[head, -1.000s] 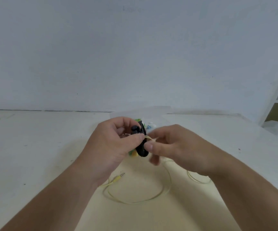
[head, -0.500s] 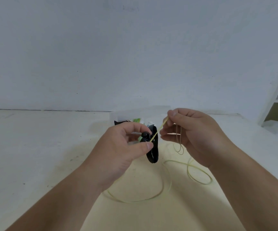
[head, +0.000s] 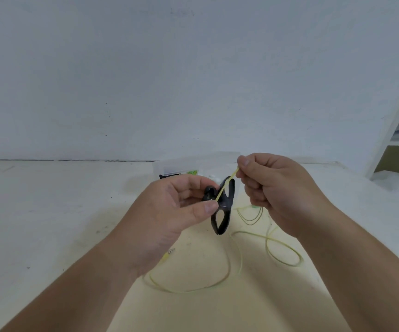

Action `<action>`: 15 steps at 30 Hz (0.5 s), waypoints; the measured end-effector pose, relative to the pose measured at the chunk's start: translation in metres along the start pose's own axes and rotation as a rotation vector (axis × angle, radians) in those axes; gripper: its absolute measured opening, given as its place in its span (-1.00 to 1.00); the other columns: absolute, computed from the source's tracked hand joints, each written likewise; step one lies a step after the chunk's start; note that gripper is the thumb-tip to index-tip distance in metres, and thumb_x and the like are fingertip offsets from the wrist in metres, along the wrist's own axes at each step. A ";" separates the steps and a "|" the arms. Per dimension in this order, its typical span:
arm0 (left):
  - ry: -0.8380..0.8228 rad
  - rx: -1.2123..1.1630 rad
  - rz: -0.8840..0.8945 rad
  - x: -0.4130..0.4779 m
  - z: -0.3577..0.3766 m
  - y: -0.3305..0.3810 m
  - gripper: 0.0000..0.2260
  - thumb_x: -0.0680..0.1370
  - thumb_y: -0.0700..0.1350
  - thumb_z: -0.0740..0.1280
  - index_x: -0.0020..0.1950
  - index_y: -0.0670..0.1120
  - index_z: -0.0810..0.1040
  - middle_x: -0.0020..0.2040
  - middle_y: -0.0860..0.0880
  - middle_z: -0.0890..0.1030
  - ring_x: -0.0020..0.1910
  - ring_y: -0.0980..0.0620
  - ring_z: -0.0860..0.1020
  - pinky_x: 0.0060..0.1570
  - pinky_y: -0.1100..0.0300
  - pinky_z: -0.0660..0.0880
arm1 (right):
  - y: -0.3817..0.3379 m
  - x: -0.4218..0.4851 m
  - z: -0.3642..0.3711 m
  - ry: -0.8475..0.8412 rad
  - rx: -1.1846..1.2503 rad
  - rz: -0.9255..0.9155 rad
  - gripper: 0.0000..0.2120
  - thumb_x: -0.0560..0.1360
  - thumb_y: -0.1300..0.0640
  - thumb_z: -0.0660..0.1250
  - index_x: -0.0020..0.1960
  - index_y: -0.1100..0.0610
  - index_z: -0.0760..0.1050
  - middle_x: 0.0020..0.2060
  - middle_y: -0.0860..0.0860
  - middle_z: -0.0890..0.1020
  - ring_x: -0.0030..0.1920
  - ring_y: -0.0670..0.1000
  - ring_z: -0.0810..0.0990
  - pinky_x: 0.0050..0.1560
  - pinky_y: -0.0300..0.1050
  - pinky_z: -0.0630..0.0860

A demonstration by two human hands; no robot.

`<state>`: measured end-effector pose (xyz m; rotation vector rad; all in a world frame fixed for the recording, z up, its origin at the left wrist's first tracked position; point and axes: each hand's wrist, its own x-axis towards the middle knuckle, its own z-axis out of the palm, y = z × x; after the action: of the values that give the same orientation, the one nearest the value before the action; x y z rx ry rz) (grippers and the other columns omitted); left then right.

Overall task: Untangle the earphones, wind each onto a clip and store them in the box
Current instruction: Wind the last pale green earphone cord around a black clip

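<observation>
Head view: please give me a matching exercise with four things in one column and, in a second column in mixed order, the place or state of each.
Things
1. clip
2. cable
3. plug
4. box

Places or states
A. lies on the table, just below the left hand
B. pinched by the right hand
C. stands behind both hands
D. held by the left hand

Pairs: 1-D; 2-B; 3-A; 4-C
</observation>
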<state>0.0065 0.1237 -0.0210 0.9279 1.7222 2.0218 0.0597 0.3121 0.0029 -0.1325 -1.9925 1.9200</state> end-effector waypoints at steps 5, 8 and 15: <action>0.000 -0.137 -0.064 0.002 -0.001 0.000 -0.79 0.39 -0.23 0.42 0.00 -0.10 0.70 0.02 -0.15 0.70 -0.05 0.00 0.65 -0.04 0.20 0.58 | 0.005 0.000 0.000 0.003 -0.086 0.054 -0.69 0.61 0.12 0.30 -0.28 0.18 0.52 -0.47 -0.02 0.28 -0.46 -0.03 0.15 -0.50 -0.25 0.13; 0.010 -0.235 -0.073 0.001 -0.001 0.002 -0.78 0.42 -0.26 0.43 0.06 -0.20 0.65 -0.07 -0.13 0.69 -0.18 0.03 0.64 -0.19 0.24 0.58 | 0.009 0.000 0.003 -0.022 -0.166 0.104 -0.70 0.61 0.10 0.30 -0.28 0.16 0.53 -0.51 -0.07 0.32 -0.53 -0.07 0.21 -0.52 -0.26 0.17; 0.174 -0.341 0.029 0.004 0.000 0.002 -0.74 0.37 -0.27 0.38 0.05 -0.23 0.59 -0.16 -0.12 0.68 -0.19 0.01 0.65 -0.09 0.23 0.60 | 0.015 -0.011 0.023 -0.295 -0.363 0.095 -0.63 0.67 0.06 0.19 -0.27 0.11 0.51 -0.51 -0.10 0.33 -0.46 -0.07 0.22 -0.42 -0.20 0.15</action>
<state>0.0040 0.1255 -0.0182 0.6858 1.3832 2.3768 0.0598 0.2881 -0.0142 -0.0384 -2.5622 1.6910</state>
